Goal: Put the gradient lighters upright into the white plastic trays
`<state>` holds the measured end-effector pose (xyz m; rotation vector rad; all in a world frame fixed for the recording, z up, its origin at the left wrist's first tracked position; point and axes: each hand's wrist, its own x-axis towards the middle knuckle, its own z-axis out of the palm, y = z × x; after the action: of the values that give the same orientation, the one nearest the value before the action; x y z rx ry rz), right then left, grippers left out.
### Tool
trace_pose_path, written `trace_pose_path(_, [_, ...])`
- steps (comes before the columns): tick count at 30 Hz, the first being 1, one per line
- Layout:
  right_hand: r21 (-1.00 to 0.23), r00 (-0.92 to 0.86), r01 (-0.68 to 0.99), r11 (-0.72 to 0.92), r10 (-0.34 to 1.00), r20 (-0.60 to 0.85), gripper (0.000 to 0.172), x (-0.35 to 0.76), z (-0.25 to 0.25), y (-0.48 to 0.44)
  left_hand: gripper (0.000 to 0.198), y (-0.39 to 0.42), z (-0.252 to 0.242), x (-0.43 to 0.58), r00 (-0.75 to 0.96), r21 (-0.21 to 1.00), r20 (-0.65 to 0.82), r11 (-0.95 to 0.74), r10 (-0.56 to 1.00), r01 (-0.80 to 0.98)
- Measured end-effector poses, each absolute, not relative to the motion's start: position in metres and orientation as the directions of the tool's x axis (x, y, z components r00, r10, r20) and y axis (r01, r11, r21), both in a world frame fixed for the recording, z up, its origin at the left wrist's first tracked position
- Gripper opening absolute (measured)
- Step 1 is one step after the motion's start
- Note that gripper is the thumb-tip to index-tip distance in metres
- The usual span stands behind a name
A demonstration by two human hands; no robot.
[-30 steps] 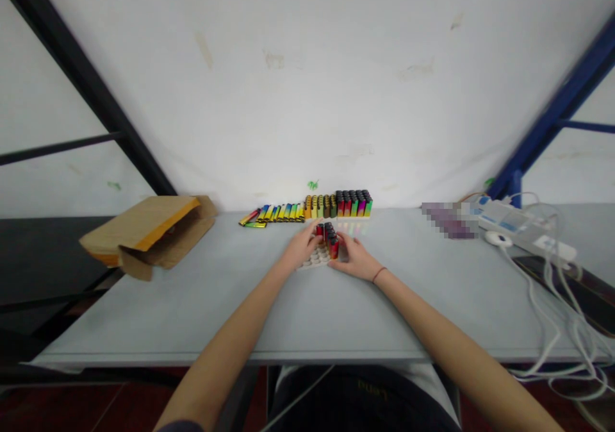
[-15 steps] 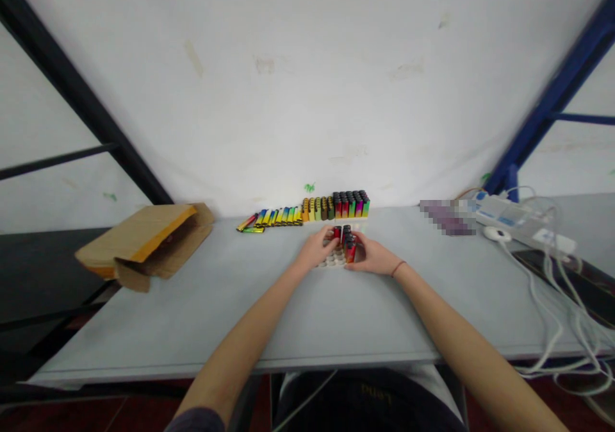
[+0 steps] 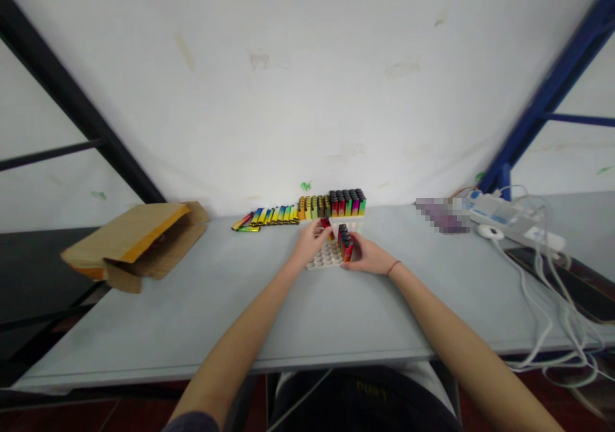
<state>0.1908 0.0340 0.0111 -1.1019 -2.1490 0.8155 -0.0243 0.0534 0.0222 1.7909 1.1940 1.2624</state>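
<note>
My left hand [image 3: 310, 243] is closed on a red lighter [image 3: 327, 227], tilted over the back left part of a small white tray [image 3: 324, 265] with rows of holes. A row of upright lighters [image 3: 345, 245] with black tops, the front one red, fills the tray's right side. My right hand [image 3: 368, 256] is closed around that right side, thumb at the front corner. Its other fingertips are hidden behind the lighters. Behind the tray stand a block of black-topped coloured lighters [image 3: 348, 204] and a block of yellowish ones [image 3: 314, 207].
Several yellow and blue lighters [image 3: 276, 215] lie flat left of the blocks. An open cardboard box [image 3: 129, 240] sits at the left of the grey table [image 3: 336, 316]. On the right are a power strip [image 3: 509, 217], white cables [image 3: 538, 291] and a dark phone-like slab [image 3: 567, 284].
My left hand has moved left, drawing a red lighter away from the row and tilting it. More of the tray's holes show. My right hand stays by the row.
</note>
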Motion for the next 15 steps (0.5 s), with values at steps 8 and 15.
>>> trace_pose_path(8, [-0.733, -0.498, 0.499, 0.462, 0.845, 0.194, 0.084, 0.1897, 0.0115, 0.0329, 0.034, 0.0521, 0.0329, -0.0180, 0.078, 0.771, 0.370, -0.353, 0.926, 0.530])
trace_pose_path(15, [-0.722, -0.504, 0.490, 0.488, 0.835, 0.222, 0.081, 0.1897, 0.0106, 0.0328, 0.027, 0.0551, 0.0312, -0.0191, 0.224, 0.621, 0.368, -0.418, 0.903, 0.663])
